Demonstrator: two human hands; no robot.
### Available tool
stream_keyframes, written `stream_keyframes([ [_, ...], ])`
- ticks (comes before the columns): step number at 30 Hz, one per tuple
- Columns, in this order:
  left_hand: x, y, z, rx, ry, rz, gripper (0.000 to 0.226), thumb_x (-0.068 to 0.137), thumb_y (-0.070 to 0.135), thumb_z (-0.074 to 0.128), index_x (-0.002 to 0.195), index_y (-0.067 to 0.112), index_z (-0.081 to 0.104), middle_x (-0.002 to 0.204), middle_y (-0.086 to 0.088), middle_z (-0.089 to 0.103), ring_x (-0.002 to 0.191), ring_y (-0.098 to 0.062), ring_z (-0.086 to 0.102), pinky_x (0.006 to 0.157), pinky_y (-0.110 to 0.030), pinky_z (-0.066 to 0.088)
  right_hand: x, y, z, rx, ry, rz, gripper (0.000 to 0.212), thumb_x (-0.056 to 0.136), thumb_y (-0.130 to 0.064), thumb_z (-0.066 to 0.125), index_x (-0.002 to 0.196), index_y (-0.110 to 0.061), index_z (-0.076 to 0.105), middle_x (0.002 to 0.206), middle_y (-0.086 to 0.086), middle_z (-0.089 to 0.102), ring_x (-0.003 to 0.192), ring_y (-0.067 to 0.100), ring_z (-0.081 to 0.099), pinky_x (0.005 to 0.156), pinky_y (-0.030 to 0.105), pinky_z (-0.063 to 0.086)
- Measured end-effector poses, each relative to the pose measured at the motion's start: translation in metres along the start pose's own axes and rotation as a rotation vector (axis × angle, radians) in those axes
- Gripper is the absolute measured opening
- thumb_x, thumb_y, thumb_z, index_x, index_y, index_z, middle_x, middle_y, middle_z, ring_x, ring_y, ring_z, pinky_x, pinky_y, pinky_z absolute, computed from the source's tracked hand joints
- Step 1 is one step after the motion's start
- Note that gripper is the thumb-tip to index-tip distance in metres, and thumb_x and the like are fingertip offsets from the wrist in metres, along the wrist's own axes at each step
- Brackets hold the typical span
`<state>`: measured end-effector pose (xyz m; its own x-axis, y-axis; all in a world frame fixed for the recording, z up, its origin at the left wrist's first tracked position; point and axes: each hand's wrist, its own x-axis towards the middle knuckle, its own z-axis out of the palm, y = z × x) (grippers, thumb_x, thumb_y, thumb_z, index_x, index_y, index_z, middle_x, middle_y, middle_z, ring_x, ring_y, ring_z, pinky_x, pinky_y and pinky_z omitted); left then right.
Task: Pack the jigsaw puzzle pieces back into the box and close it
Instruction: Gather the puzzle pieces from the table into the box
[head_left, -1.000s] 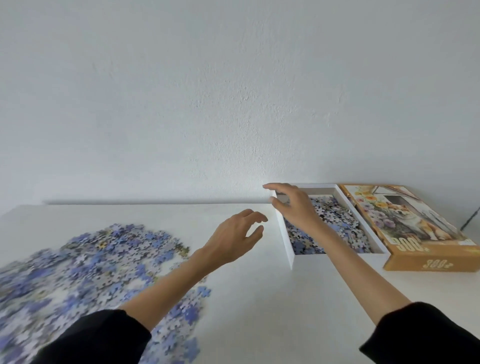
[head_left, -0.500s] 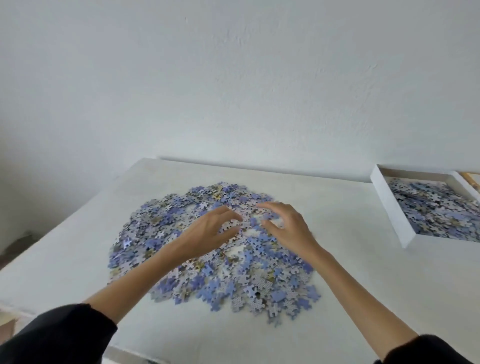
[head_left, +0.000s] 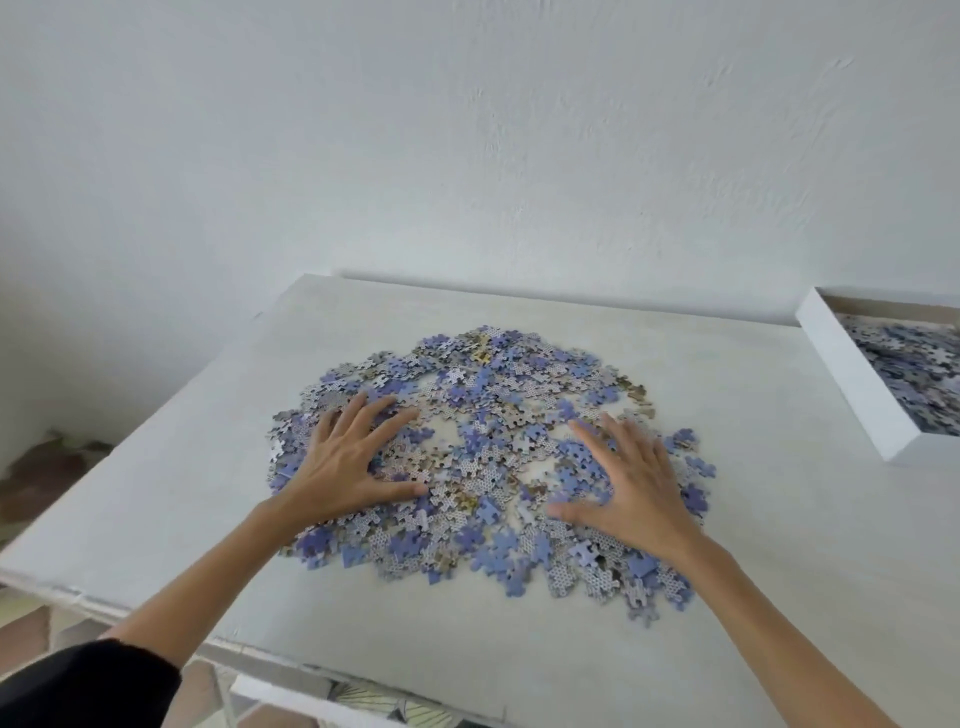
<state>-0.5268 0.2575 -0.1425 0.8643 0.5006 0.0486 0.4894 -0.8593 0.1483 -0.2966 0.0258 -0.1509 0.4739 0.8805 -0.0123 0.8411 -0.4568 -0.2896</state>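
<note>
Head view: loose heap of blue, lilac and grey cardboard jigsaw pieces (head_left: 483, 467) spread in a rough round patch mid-table on the pale grey-white matte tabletop (head_left: 519, 670). Left hand (head_left: 345, 462) lies palm-down on the left side of the heap, fingers straight and splayed, thumb out toward centre, nothing gripped. Right hand (head_left: 631, 483) lies palm-down on the right side, same pose: fingers spread flat, thumb pointing inward, holding nothing. Small bare gap of table shows between the two hands, pieces all around it. Open white cardboard box base (head_left: 857, 387) sits at the far right table edge, well apart from the heap, cut off by the frame; more pieces already inside it. Black sleeve (head_left: 88, 686) on left arm, near-left corner. White plaster wall (head_left: 467, 156) behind table
</note>
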Motion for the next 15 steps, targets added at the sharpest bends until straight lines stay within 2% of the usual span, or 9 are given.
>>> stream_keyframes([
  [2,0.008,0.006,0.004,0.005,0.02,0.025,0.105,0.051,0.099,0.007,0.142,0.046,0.008,0.155,0.009,0.008,0.143,-0.017,0.002,0.113,-0.051,0.001,0.002,-0.01,0.002,-0.013,0.016,0.006,0.116,0.037,-0.1,0.0,0.14,-0.046,-0.007,0.155,0.0,-0.008,0.142,0.025,-0.005,0.112,0.047,-0.004],
  [6,0.028,0.021,0.007,0.028,0.031,0.046,0.107,0.052,0.096,-0.003,0.143,0.043,0.015,0.153,0.008,0.015,0.139,-0.014,0.017,0.113,-0.049,0.011,0.014,-0.031,0.008,-0.011,0.111,0.003,0.107,0.051,-0.091,-0.011,0.143,-0.041,0.008,0.154,0.001,0.008,0.141,0.021,0.01,0.114,0.039,0.003],
  [7,0.032,0.024,0.008,0.007,0.04,0.05,0.108,0.053,0.096,-0.003,0.143,0.042,0.019,0.153,0.008,0.017,0.138,-0.013,0.019,0.112,-0.047,0.011,0.018,-0.035,0.007,0.01,0.122,0.001,0.103,0.055,-0.09,-0.006,0.143,-0.04,0.012,0.153,0.001,0.012,0.14,0.02,0.013,0.114,0.038,0.006],
  [10,0.038,0.028,0.008,-0.061,0.061,0.058,0.107,0.055,0.096,0.002,0.142,0.039,0.026,0.151,0.006,0.022,0.135,-0.013,0.024,0.113,-0.046,0.009,0.021,-0.035,-0.002,0.176,0.119,-0.002,0.079,0.073,-0.075,0.033,0.142,-0.037,0.022,0.151,-0.002,0.02,0.139,0.016,0.018,0.112,0.035,0.01],
  [11,0.039,0.029,0.008,-0.077,0.079,0.055,0.106,0.056,0.096,0.002,0.141,0.039,0.029,0.15,0.006,0.025,0.135,-0.014,0.026,0.113,-0.048,0.008,0.018,-0.032,-0.005,0.216,0.139,-0.006,0.079,0.072,-0.076,0.035,0.141,-0.037,0.025,0.15,-0.003,0.022,0.138,0.015,0.02,0.112,0.036,0.009],
  [13,0.041,0.03,0.005,-0.095,0.123,0.042,0.105,0.058,0.094,-0.002,0.138,0.037,0.035,0.148,0.006,0.03,0.134,-0.014,0.028,0.113,-0.051,0.002,0.007,-0.023,-0.012,0.245,0.202,0.014,0.09,0.063,-0.088,0.021,0.138,-0.038,0.03,0.148,-0.006,0.025,0.137,0.014,0.023,0.114,0.043,0.01],
  [15,0.045,0.032,0.002,-0.127,0.159,0.034,0.104,0.06,0.092,-0.004,0.135,0.034,0.04,0.146,0.006,0.034,0.134,-0.015,0.03,0.113,-0.052,0.0,-0.011,-0.013,-0.018,0.255,0.23,0.078,0.095,0.059,-0.092,0.013,0.136,-0.041,0.032,0.149,-0.006,0.025,0.138,0.014,0.022,0.113,0.052,0.013],
])
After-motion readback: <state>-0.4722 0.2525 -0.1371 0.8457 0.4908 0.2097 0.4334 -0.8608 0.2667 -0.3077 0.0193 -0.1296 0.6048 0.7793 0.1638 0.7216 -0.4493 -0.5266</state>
